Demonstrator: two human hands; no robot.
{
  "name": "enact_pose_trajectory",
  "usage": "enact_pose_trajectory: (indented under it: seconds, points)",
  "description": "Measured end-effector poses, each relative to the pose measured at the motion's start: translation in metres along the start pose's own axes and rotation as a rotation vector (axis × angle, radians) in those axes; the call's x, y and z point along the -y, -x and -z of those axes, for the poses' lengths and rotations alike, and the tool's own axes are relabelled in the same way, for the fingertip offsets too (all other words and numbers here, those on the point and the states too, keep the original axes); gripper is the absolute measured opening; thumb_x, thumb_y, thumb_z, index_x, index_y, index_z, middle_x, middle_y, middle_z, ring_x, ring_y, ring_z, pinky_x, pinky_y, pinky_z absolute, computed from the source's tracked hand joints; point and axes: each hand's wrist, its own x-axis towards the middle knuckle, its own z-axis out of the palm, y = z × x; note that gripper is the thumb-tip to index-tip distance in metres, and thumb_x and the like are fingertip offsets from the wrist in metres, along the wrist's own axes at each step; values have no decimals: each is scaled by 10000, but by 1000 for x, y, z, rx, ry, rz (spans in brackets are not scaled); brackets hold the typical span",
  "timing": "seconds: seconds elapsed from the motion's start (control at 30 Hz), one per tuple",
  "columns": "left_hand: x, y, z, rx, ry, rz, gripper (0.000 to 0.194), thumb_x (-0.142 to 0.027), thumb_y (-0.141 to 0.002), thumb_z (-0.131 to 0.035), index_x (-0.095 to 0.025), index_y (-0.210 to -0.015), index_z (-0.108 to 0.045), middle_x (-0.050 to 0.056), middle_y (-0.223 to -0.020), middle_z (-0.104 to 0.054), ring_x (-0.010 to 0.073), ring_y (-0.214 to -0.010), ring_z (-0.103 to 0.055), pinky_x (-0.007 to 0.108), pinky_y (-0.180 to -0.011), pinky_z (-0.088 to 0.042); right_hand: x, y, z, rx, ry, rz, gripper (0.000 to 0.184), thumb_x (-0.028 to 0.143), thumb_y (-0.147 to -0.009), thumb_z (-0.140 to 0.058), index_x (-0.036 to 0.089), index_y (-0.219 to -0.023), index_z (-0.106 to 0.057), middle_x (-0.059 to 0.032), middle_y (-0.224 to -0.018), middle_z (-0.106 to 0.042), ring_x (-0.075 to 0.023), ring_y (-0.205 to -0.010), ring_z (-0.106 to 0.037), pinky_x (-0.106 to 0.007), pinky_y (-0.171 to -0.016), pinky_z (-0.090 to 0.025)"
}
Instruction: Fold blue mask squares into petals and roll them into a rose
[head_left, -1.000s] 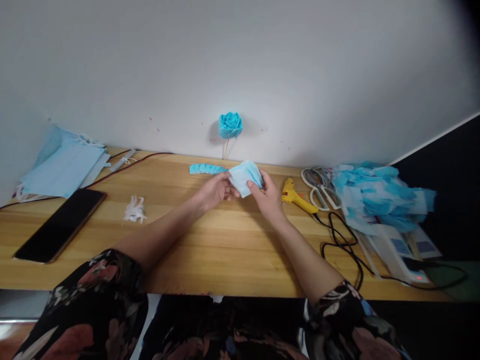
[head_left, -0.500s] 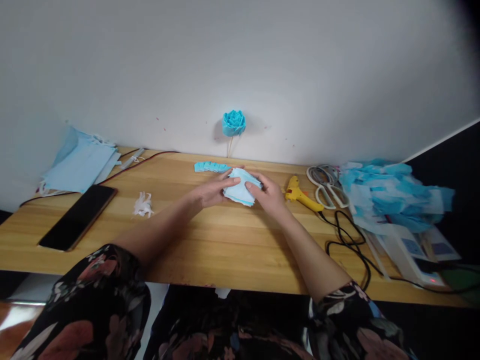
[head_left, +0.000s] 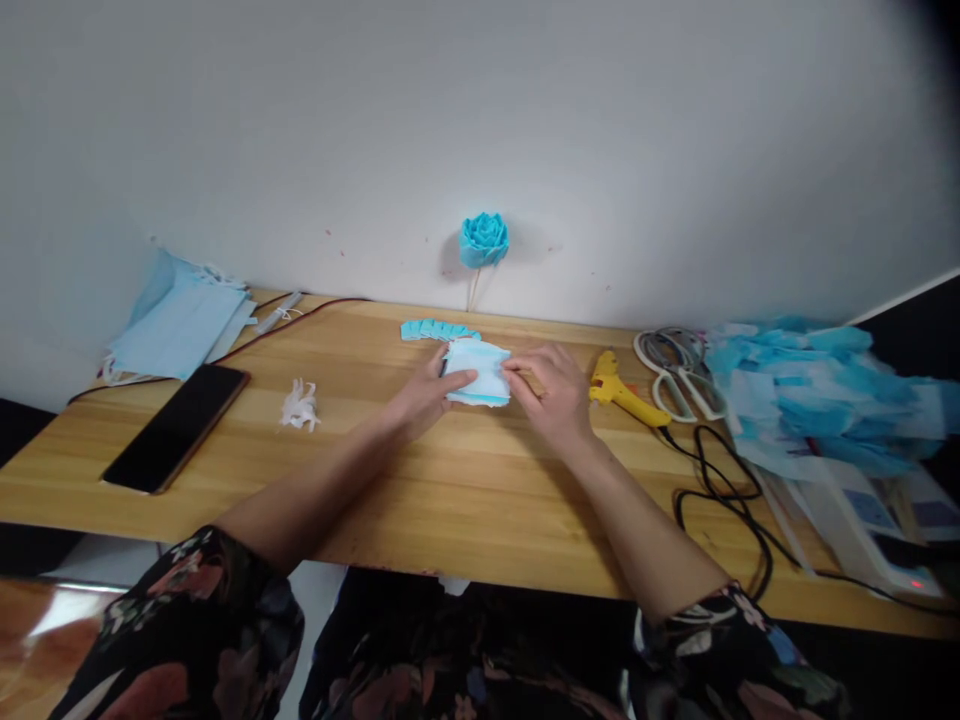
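Observation:
A stack of pale blue fabric squares [head_left: 480, 374] is held up over the middle of the table. My left hand [head_left: 429, 392] grips its left side, thumb on top and fingers underneath. At the right edge, my right hand [head_left: 551, 390] pinches the squares between thumb and index finger. Just behind the stack lies a row of small folded blue pieces [head_left: 439, 330], overlapping one another. Farther back, a blue fabric rose [head_left: 484, 241] on a thin stick stands against the wall.
On the right are a yellow glue gun [head_left: 626, 395], scissors [head_left: 686, 395] with white handles, a black cable [head_left: 731, 490] and a heap of blue fabric scraps [head_left: 817, 395]. Leftward lie white scraps [head_left: 300, 405], a phone [head_left: 176, 428] and blue face masks [head_left: 180, 320].
My right hand has shifted from thumb-on-top of the stack to pinching its right edge. The stack now lies squarer to me. The whole view has swung slightly left.

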Motion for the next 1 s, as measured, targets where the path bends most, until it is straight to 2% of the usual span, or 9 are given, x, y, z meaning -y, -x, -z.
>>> enact_pose_trajectory:
  seconds: [0.1, 0.17, 0.23, 0.33, 0.43, 0.57, 0.7, 0.83, 1.0]
  points:
    - [1, 0, -2, 23, 18, 22, 532, -157, -739, -795, -226, -1220, -576, 66, -1126, -684, 174, -886, -673, 335, -826, -574, -1, 1, -1, 3, 30, -6, 112, 276, -933, -620, 240, -1002, -701, -55, -915, -727, -227, -864, -640, -399, -780, -491]
    - [3, 0, -3, 21, 27, 44, 470, -194, -768, -781, -220, -1197, -591, 66, -1118, -688, 169, -875, -668, 316, -802, -572, -2, 2, -2, 7, 48, 11, 129, 284, -932, -629, 231, -1024, -702, -58, -918, -720, -223, -859, -634, -390, -771, -492]
    - [4, -1, -2, 9, 34, 59, 390, -285, -829, -735, -217, -1191, -605, 74, -1129, -690, 179, -897, -667, 299, -765, -569, -3, 2, -2, 13, 59, 31, 127, 293, -929, -637, 227, -1014, -705, -58, -910, -716, -220, -852, -632, -382, -759, -496]
    - [6, -2, -1, 2, 32, 62, 373, -406, -907, -637, -224, -1232, -612, 87, -1204, -679, 206, -983, -665, 288, -748, -561, -5, 4, -4, 15, 66, 26, 103, 290, -934, -631, 232, -968, -709, -54, -890, -713, -217, -841, -632, -382, -759, -497]
    - [7, -2, -1, 12, 27, 59, 387, -431, -928, -608, -208, -1245, -624, 96, -1225, -680, 208, -1012, -659, 295, -787, -556, -7, 5, -6, 0, 56, 14, 96, 275, -941, -619, 241, -919, -707, -43, -852, -708, -212, -819, -633, -382, -751, -494]
    - [8, -3, -1, 10, 50, 83, 403, -430, -950, -578, -167, -1251, -632, 120, -1153, -709, 217, -996, -665, 330, -830, -554, -6, 5, -5, -26, 53, -7, 95, 275, -943, -610, 252, -928, -700, -37, -865, -706, -214, -828, -638, -389, -754, -505]
    - [10, -3, 2, -13, 20, 66, 425, -463, -930, -604, -178, -1244, -639, 93, -1053, -713, 174, -871, -651, 273, -732, -536, -1, 4, -2, -52, 100, 29, 102, 269, -932, -623, 258, -995, -702, -49, -945, -706, -227, -902, -640, -406, -806, -504]
    - [13, -2, 4, 6, -43, 31, 471, -512, -857, -688, -198, -1207, -660, 41, -920, -664, 120, -738, -576, 216, -653, -488, 2, 4, -3, -17, 133, 49, 117, 275, -917, -649, 260, -1010, -718, -54, -987, -710, -231, -933, -634, -409, -836, -490]
    - [15, -1, 5, 37, -123, 8, 528, -542, -819, -710, -219, -1232, -646, 4, -800, -572, 104, -665, -483, 207, -605, -423, 0, 5, -5, 22, 111, 23, 94, 293, -925, -641, 249, -921, -724, -52, -977, -723, -225, -926, -636, -403, -843, -486]
